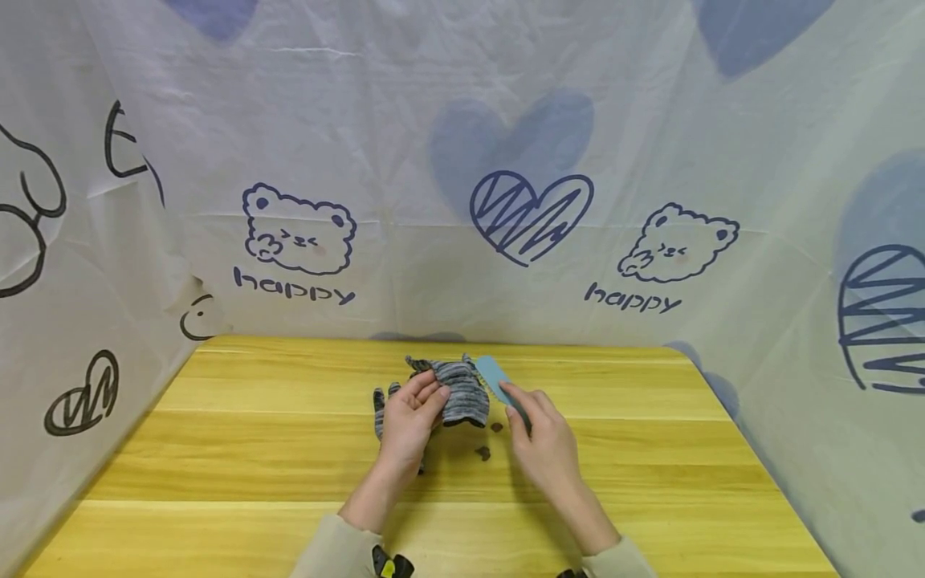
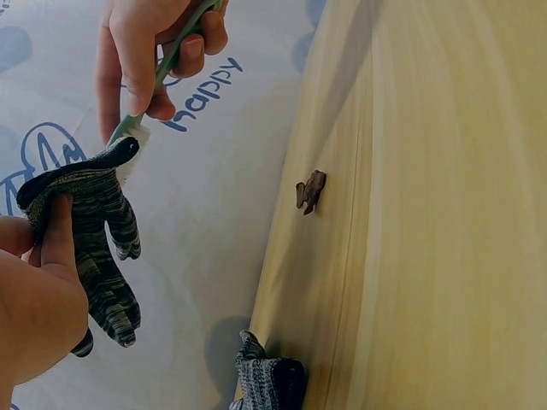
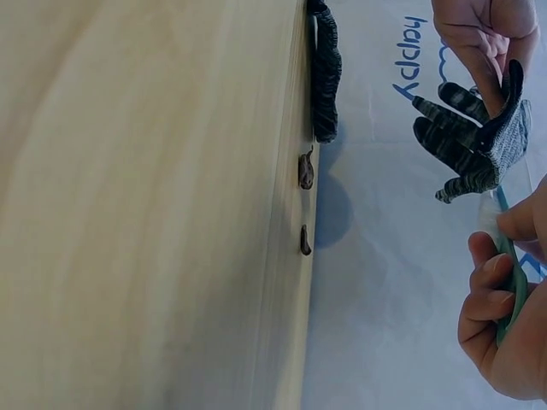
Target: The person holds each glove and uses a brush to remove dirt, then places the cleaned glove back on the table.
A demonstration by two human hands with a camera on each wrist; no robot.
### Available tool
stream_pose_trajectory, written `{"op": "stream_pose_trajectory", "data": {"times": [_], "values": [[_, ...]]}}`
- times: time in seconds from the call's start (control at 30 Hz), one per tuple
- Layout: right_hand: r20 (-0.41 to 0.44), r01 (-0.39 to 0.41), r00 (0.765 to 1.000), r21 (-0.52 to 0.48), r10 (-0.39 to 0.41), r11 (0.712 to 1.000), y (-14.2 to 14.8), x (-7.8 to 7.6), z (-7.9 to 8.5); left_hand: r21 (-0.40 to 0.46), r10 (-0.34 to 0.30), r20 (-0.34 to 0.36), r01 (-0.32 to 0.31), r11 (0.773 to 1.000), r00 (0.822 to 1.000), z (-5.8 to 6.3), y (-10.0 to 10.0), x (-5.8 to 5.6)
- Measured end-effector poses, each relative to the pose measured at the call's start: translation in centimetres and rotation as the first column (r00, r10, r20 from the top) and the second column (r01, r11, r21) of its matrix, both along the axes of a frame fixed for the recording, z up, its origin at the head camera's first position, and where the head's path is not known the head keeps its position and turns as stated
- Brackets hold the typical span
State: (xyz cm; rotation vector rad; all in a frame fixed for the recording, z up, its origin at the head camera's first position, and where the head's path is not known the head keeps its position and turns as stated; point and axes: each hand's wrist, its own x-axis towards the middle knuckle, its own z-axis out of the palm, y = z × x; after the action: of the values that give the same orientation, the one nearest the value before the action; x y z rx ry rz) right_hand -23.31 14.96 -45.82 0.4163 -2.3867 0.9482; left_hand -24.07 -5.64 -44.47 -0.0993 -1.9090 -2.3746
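Note:
My left hand [image 1: 410,423] holds up a grey and black knitted glove [image 1: 462,393] above the table, pinching it near its dark cuff. In the left wrist view the glove's fingers [image 2: 107,290] hang down loosely. My right hand [image 1: 547,443] grips a blue-green brush [image 1: 493,376] by its handle, and its pale bristles [image 2: 133,152] face the glove, at or very near its side. A second knitted glove [image 1: 379,411] lies on the table, partly hidden behind my left hand and forearm. In the right wrist view, fingers curl round the brush handle [image 3: 511,295].
Small dark brown clumps [image 1: 483,453] lie on the wooden table [image 1: 650,466] below the hands. A white sheet [image 1: 419,265] printed with hearts and bears hangs behind the table and along its sides.

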Motion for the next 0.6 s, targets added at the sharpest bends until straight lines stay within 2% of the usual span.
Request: {"op": "stream_pose_trajectory", "data": {"times": [0.3,0.6], "values": [[0.026,0.006,1.0,-0.002,-0.006,1.0,0.01,0.03,0.1,0.003,-0.003,0.007,0.003,1.0,1.0,0.13,0.03,0.13],[0.073,0.046,0.996,0.013,-0.047,0.999,0.21,-0.11,0.08,-0.003,0.005,0.003,-0.005,1.0,1.0,0.17,0.07,0.09]]}}
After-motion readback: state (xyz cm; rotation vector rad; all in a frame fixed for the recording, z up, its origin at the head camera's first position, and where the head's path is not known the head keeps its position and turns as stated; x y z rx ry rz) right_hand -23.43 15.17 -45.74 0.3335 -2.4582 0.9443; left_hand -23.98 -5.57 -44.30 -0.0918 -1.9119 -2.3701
